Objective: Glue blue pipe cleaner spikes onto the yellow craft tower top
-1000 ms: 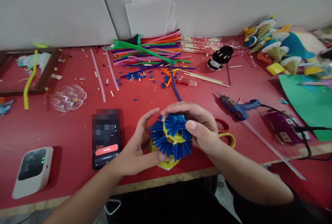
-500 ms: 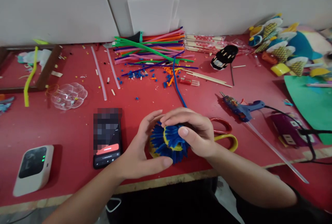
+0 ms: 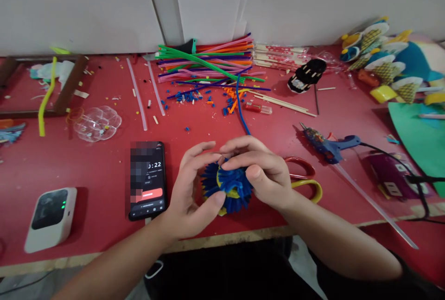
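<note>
A round, ruffled craft piece of blue and yellow pipe cleaners sits at the table's front edge, with a smaller ruffled tier on top of a wider one. My left hand curves round its left side, thumb pressed on the front of the upper tier. From the right, my right hand bends its fingers over the top and back, thumb close to the right side. The fingertips of both hands nearly meet above it. A blue pipe cleaner lies just beyond my right hand. Scissors with red and yellow handles lie partly hidden beside it.
A blue glue gun with a clear glue stick lies to the right, its cord running rightward. On the left are a phone and a white device. Coloured pipe cleaners and cut scraps lie at the back.
My left thumb has moved up onto the upper tier, and its fingers have drawn in toward my right fingertips. The view has shifted slightly.
</note>
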{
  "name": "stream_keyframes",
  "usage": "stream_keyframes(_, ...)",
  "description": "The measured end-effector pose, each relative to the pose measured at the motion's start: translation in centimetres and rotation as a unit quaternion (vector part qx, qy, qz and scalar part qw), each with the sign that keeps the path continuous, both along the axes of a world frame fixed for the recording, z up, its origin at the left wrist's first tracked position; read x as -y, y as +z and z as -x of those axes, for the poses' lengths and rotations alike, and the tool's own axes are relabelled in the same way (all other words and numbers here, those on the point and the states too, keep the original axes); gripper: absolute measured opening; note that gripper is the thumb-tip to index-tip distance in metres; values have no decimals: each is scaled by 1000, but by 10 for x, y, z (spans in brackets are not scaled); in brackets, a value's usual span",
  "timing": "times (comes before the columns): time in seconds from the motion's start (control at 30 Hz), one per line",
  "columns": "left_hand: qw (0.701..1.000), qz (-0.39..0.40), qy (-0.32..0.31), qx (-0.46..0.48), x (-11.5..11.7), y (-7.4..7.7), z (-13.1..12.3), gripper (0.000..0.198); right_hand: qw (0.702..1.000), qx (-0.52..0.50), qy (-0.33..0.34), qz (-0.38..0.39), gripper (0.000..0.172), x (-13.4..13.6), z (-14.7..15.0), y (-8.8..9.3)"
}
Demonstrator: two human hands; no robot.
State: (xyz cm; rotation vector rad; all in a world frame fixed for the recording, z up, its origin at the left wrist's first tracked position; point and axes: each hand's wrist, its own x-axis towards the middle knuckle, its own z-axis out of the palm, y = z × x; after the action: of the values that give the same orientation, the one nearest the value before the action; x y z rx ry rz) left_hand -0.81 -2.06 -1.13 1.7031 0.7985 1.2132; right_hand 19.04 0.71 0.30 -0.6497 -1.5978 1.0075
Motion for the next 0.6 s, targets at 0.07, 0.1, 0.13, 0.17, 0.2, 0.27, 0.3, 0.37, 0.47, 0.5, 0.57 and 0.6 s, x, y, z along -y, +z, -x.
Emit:
stream_keyframes(0.07,1000,-8,-5,2,0,0,-1,58,1000,1,-2,0,29,1,1,1)
stream_keyframes(0.1,1000,-11,-6,0,-1,1,-1,58,1000,1,-3,1,29,2,1,1)
stream_keyframes(0.13,1000,-11,-5,-6,-1,1,-1,57,1000,1,-3,5,28,2,2,1)
stream_keyframes(0.17,1000,-11,-3,-12,-1,2,-1,56,1000,1,-7,12,26,3,2,0)
stream_keyframes(0.2,1000,-9,0,-17,-1,2,-1,54,1000,-4,-17,21,24,3,3,-1)
stream_keyframes(0.27,1000,-5,3,-26,-1,3,-1,50,997,-24,-53,48,26,2,3,-4)
stream_keyframes(0.3,1000,-2,-2,-28,0,3,0,48,995,-34,-73,61,30,2,3,-6)
stream_keyframes(0.37,1000,8,-19,-23,1,2,0,48,990,-43,-106,78,38,0,3,-8)
stream_keyframes(0.47,999,40,-32,2,3,-1,2,53,990,-33,-112,82,40,0,1,-6)
stream_keyframes(0.5,998,52,-30,10,3,-2,2,54,991,-34,-101,85,35,0,1,-4)
stream_keyframes(0.57,997,70,-27,21,4,-3,2,55,994,-27,-56,94,20,2,0,2)
stream_keyframes(0.6,997,75,-27,24,4,-3,1,55,995,-14,-28,91,20,3,-1,5)
